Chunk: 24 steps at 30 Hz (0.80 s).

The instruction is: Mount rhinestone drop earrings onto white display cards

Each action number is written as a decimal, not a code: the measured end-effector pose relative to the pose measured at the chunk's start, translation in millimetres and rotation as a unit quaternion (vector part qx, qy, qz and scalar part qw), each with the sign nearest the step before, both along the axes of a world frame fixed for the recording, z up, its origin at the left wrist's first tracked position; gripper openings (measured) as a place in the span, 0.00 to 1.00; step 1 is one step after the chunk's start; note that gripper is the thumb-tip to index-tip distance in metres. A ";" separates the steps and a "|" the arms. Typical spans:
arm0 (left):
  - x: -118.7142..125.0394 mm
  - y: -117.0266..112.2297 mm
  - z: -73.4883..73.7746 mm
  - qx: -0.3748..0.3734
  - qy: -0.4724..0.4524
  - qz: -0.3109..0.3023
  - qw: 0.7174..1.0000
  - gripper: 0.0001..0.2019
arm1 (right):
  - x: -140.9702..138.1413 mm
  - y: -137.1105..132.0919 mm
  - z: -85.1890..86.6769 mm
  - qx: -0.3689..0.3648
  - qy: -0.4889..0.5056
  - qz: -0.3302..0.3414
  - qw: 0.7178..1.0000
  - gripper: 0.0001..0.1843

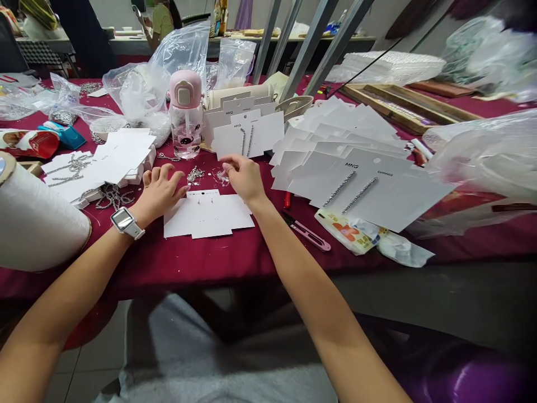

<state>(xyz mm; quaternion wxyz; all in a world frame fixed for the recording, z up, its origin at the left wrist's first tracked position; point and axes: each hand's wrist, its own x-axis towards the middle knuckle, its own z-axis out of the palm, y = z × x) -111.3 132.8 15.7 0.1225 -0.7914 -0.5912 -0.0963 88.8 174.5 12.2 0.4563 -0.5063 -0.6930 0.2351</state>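
- The left hand [161, 193] lies palm down on the maroon cloth-covered desk [180, 268], fingers spread and slightly arched, open and holding nothing. Its forearm angles in from the lower left, with a white digital watch [127, 221] on the wrist.
- The right hand [243, 178] is palm down, its forearm angled in from the lower right, with the fingers curled and the thumb and forefinger drawn close in a loose pinch. Whether they hold anything is too small to tell.
- A flat white die-cut earring card [208, 215] lies on the desk just below and between the hands, its top edge near the right hand.
- A small heap of silver rhinestone chain [195, 175] sits between the hands, just beside the left fingertips.
- Printed white MNG cards with rhinestone strip earrings [247, 140] stand propped up beyond the hands.
- A wide fan of overlapping white MNG cards [356, 184] spreads to the right of the right hand.
- A stack of blank white cards [119, 157] lies beyond the left hand.
- Pink-handled thread snips [306, 231] lie on the desk to the right of the right forearm.
- A clear water bottle with a pink cap [185, 115] stands beyond the hands.
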 end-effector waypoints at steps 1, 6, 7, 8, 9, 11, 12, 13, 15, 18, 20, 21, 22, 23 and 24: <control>2.7 -3.9 4.5 -0.001 -0.002 -0.002 1.000 0.21 | 1.2 0.0 0.6 -0.007 0.009 -0.008 1.000 0.09; 25.8 -47.0 17.5 -0.042 -0.026 -0.103 0.993 0.24 | 4.4 -0.5 0.2 -0.063 0.006 -0.032 0.997 0.07; 31.8 -58.9 14.9 -0.044 -0.032 -0.121 0.991 0.24 | 4.4 -0.4 -0.5 -0.071 0.001 -0.033 0.997 0.07; 37.7 -70.7 10.6 -0.045 -0.031 -0.127 0.990 0.25 | 4.3 -0.3 -1.2 -0.075 -0.002 -0.032 0.997 0.07; 43.2 -82.0 5.1 -0.044 -0.021 -0.123 0.991 0.27 | 4.2 -0.2 -1.9 -0.073 -0.003 -0.030 0.997 0.07; 51.2 -101.5 -6.9 -0.035 0.014 -0.123 0.992 0.31 | 4.8 -0.2 -2.5 -0.063 0.004 -0.028 0.998 0.07; 53.4 -109.6 -12.1 -0.033 0.028 -0.121 0.992 0.32 | 5.6 -0.3 -2.5 -0.058 0.009 -0.031 0.998 0.07; 54.3 -116.6 -16.2 -0.026 0.035 -0.114 0.992 0.33 | 6.7 -0.4 -2.2 -0.054 0.013 -0.036 0.998 0.07; 53.1 -128.6 -20.6 -0.016 0.040 -0.105 0.994 0.34 | 9.6 -0.5 -1.1 -0.046 0.022 -0.050 0.997 0.08; 47.5 -143.0 -20.7 0.006 0.048 -0.095 0.994 0.35 | 14.1 -0.4 1.1 -0.044 0.037 -0.071 0.996 0.08; 43.9 -150.8 -20.0 0.019 0.055 -0.094 0.994 0.31 | 16.1 0.1 2.0 -0.044 0.046 -0.078 0.995 0.08; 42.3 -154.3 -20.0 0.023 0.057 -0.097 0.993 0.29 | 16.7 0.4 2.2 -0.044 0.049 -0.079 0.995 0.07; 40.6 -157.4 -20.1 0.026 0.057 -0.103 0.993 0.27 | 17.2 0.7 2.2 -0.042 0.052 -0.079 0.995 0.07; 38.6 -160.4 -20.4 0.029 0.057 -0.109 0.992 0.25 | 17.6 1.0 2.0 -0.040 0.056 -0.079 0.995 0.07; 36.1 -163.2 -20.4 0.032 0.056 -0.115 0.991 0.23 | 17.9 1.3 1.6 -0.038 0.059 -0.079 0.994 0.08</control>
